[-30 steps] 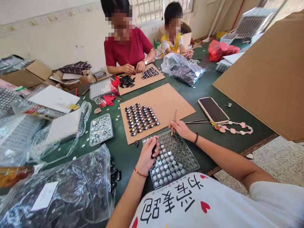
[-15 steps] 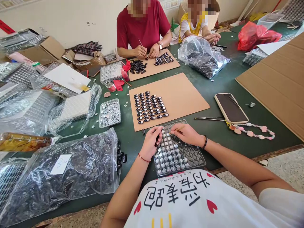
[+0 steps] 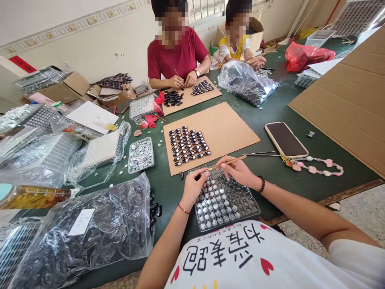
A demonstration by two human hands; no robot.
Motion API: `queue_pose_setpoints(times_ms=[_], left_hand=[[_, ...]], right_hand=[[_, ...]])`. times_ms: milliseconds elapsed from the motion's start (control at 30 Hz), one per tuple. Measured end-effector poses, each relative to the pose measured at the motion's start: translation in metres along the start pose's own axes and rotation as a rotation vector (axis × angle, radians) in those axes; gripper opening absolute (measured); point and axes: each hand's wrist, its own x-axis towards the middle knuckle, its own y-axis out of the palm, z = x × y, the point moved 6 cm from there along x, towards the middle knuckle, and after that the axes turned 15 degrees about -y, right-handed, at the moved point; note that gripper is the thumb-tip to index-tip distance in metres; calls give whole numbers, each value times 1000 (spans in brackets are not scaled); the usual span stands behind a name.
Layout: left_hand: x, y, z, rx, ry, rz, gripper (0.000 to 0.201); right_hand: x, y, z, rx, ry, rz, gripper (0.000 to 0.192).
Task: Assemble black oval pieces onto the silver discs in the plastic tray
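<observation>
Head view: right hand (image 3: pixel 239 170) grips the stick (image 3: pixel 234 161), long axis running leftward, tip just beside the left hand (image 3: pixel 193 185). That hand is curled; its grasp cannot be told. Tray (image 3: pixel 247 204) lies beneath both.

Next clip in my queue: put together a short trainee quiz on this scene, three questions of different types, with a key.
1. Multiple choice: what does the right hand hold?
A) a spoon
B) a thin stick
C) a pair of scissors

2. True or false: the clear gridded tray lies between the white shirt and the cardboard sheet bearing rows of black pieces.

3. Fill in: the phone lies on a dark ____ tabletop.

Key: 1 B; 2 true; 3 green.
</observation>
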Motion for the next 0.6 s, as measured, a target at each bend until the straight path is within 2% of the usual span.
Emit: queue_pose_setpoints(times_ms=[200,300,367,467,533,600], left_hand=[[-4,1,-2,-33,2,-6,41],[-6,-5,-6,0,-1,-76,41],[-5,-20,-12,36,18,-153,43],[3,-71,-32,112,86,-349,47],[7,-121,-51,159,143,-602,50],[10,-167,-67,343,109,-876,49]], right_hand=[[0,4,3,99,-29,-24,26],[1,2,8,162,-79,-124,24],[3,-5,13,211,-120,-224,22],[5,-19,19,250,-146,-334,22],[5,-26,21,247,-137,-367,22],[4,-30,22,241,-128,-372,23]])
